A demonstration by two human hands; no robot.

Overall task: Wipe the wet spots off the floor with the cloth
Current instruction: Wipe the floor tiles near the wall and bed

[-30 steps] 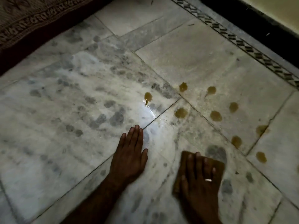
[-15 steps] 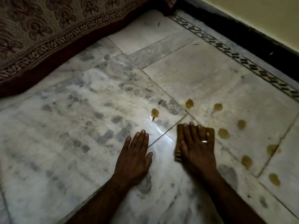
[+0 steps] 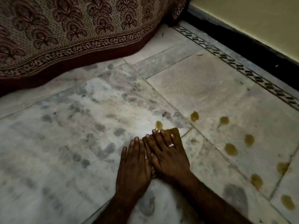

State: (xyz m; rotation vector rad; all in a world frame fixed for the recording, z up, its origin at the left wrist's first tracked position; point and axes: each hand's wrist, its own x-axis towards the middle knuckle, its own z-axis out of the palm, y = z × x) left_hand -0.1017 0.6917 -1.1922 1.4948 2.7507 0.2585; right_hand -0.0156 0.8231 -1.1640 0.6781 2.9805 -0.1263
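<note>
Brown cloth (image 3: 176, 135) is lying beneath the right hand (image 3: 168, 157), grip spread flat and pressing, the nearest wet spot (image 3: 159, 124) sitting just beyond its far edge.

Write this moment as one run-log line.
right hand presses cloth | cloth edge at nearest spot | left hand flat on floor | other spots unwiped

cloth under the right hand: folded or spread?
Folded: the cloth is a compact pad under the flat right hand, with layered edges showing at its far end.
</note>
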